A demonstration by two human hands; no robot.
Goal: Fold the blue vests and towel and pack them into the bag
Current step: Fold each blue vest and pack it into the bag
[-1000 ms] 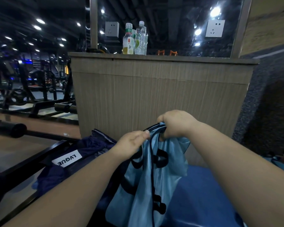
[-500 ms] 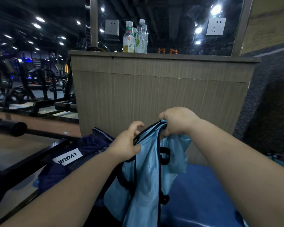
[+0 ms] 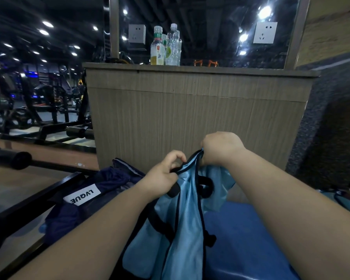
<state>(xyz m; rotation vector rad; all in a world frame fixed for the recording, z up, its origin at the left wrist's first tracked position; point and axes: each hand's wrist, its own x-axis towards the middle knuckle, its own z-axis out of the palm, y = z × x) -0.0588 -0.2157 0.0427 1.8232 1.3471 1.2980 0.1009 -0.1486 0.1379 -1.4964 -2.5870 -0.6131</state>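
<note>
Here, the left hand (image 3: pixel 163 176) is pinching the black-trimmed upper edge of the light blue vest (image 3: pixel 187 215) between curled thumb and fingers, while the right hand (image 3: pixel 220 148) is gripping the same edge in a closed fist. The light blue vest is hanging crumpled from both hands over a blue pad (image 3: pixel 242 229), just beside the navy bag (image 3: pixel 109 178).

The single view sits at the person's head, wide-angle, facing forward and tilted down. Both forearms run in from the bottom edge, so the left hand (image 3: pixel 162 178) and right hand (image 3: pixel 220 148) are very near the lens, mid-frame. Close behind them rises a wood-panelled front (image 3: pixel 190 118). Its tabletop (image 3: pixel 190 68) carries bottles (image 3: pixel 166 47) near the upper edge. Gym machines (image 3: pixel 38 102) recede far left.
</note>
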